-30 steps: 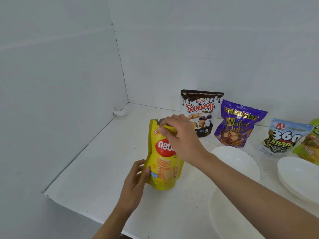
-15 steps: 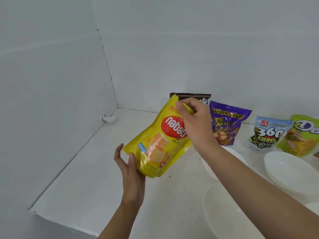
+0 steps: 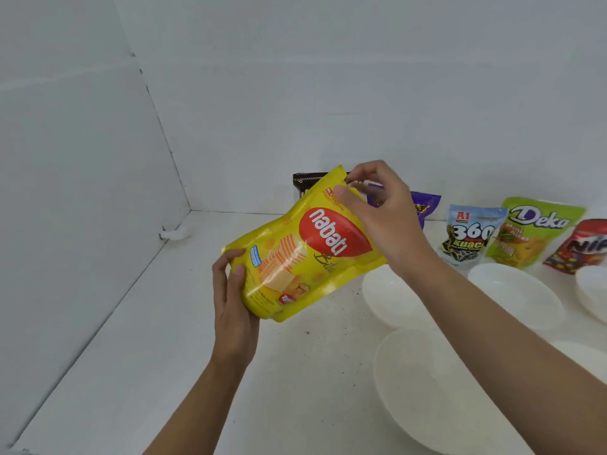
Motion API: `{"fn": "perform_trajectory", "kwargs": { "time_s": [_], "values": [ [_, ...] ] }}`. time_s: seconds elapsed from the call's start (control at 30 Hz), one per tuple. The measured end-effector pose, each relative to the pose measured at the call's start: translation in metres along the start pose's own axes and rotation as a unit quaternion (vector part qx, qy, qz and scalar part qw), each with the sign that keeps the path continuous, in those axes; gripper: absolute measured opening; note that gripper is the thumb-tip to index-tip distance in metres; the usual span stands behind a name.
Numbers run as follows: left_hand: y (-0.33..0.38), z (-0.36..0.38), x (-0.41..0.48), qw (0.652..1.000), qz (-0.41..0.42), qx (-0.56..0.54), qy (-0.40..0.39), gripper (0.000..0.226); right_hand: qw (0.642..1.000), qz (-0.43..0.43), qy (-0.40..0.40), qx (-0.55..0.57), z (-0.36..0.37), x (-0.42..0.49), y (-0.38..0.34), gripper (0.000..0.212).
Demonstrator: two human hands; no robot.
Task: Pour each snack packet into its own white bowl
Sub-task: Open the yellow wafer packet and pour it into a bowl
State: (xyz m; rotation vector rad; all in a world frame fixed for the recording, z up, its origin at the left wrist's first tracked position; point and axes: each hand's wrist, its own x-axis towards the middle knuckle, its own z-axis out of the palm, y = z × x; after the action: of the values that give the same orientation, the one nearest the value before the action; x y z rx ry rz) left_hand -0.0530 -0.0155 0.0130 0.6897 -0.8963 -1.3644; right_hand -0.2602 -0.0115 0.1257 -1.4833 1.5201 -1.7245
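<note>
With left grip [image 3: 235,303], clasps the lower end of the yellow pouch [image 3: 295,257], fingers and thumb curled round its edge. With right grip [image 3: 384,221], pinches the pouch's top corner between thumb and fingers. Holds the pouch tilted in the air above the tabletop [image 3: 164,356], top toward the wall [image 3: 328,93], just left of the far bowl [image 3: 391,297] and near bowl [image 3: 423,395]. Faces 5 other pouches standing along the wall: dark pouch [image 3: 305,182], purple pouch [image 3: 425,208], 360 pouch [image 3: 469,234], Deka pouch [image 3: 532,234], red pouch [image 3: 581,247].
</note>
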Motion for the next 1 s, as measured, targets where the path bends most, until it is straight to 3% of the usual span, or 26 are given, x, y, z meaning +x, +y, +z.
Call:
{"fn": "perform_trajectory", "kwargs": {
  "time_s": [0.07,0.33,0.8,1.0],
  "values": [
    [0.006,-0.002,0.002,1.000,-0.001,0.003,-0.002,0.017,0.999,0.006,-0.040,0.025,-0.002,-0.007,0.000,0.022],
    [0.008,-0.014,0.006,0.998,-0.052,0.024,-0.037,0.018,0.998,-0.022,-0.030,-0.054,-0.006,-0.027,0.018,0.029],
    [0.016,0.012,-0.022,0.985,-0.059,0.139,-0.081,0.025,0.976,0.034,-0.213,-0.019,-0.090,-0.049,0.041,0.021],
    [0.006,0.033,-0.036,0.981,-0.060,0.167,-0.081,0.027,0.970,0.064,-0.236,0.014,-0.119,-0.067,0.056,0.021]
  ]
}}
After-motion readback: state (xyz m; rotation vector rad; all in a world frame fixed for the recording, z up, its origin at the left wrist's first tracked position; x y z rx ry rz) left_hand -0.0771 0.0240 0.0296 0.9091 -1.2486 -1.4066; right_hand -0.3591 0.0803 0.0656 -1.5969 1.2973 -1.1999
